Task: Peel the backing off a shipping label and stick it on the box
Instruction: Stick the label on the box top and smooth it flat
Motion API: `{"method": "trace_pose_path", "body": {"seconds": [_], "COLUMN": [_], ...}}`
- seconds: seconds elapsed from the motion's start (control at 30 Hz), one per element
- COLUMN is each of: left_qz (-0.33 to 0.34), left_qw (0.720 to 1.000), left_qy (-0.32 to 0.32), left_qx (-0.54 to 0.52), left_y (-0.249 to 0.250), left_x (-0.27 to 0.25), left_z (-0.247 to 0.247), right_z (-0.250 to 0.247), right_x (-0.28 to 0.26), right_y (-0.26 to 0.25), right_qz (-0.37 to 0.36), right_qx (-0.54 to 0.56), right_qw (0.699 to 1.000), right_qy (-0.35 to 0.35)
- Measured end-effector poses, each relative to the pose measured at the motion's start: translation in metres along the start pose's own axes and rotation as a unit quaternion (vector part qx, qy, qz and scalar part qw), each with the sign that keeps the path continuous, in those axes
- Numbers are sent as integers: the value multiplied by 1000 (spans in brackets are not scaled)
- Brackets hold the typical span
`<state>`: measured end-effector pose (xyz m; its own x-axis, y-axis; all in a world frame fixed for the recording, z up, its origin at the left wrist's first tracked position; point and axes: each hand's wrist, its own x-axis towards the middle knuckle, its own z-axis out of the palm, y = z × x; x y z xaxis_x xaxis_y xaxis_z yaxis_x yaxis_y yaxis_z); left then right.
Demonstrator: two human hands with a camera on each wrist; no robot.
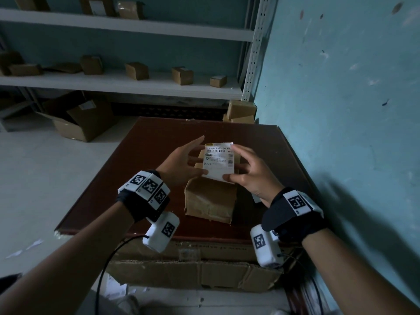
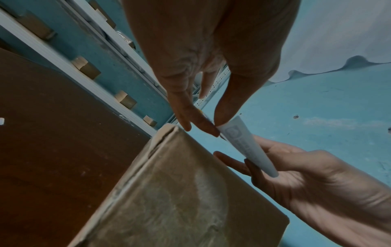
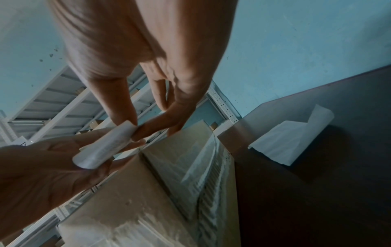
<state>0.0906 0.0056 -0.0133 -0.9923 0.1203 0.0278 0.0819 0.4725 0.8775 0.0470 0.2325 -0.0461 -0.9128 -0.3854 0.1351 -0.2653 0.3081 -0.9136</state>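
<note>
Both hands hold a white shipping label (image 1: 219, 161) printed side up, just above a brown cardboard box (image 1: 211, 196) that stands on a dark red-brown table (image 1: 147, 155). My left hand (image 1: 201, 165) pinches the label's near left corner between thumb and fingers, with the other fingers stretched out; the left wrist view shows this pinch on the label (image 2: 243, 145). My right hand (image 1: 235, 163) pinches the label's right edge, index finger at the far corner and thumb at the near one. The label (image 3: 105, 147) bows between the hands over the box (image 3: 158, 192). A curled white backing sheet (image 3: 289, 140) lies on the table right of the box.
A teal wall (image 1: 341, 110) runs close along the table's right side. White shelves (image 1: 113, 85) behind hold several small cartons. An open carton (image 1: 77, 119) sits on the floor at left, two boxes (image 1: 241, 110) past the table's far right corner, and flattened cardboard (image 1: 193, 273) below its near edge.
</note>
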Motion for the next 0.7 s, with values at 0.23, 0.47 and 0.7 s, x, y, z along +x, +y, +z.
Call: {"method": "trace_pose_path", "body": {"seconds": [0.23, 0.47, 0.7], "left_qz": [-4, 1, -5], "left_qw": [999, 1000, 1000], "left_qy": [14, 5, -24], "left_qx": [-35, -26, 17], "left_y": [-5, -5, -8], "left_x": [3, 7, 19], "left_z": [2, 1, 0], "right_z": [1, 1, 0], "right_x": [-1, 0, 2], "right_y": [2, 3, 2], "right_qz": [-9, -1, -3], "right_qx": [15, 9, -22], "right_qw": [1000, 1000, 1000], "right_qy": [15, 13, 19]}}
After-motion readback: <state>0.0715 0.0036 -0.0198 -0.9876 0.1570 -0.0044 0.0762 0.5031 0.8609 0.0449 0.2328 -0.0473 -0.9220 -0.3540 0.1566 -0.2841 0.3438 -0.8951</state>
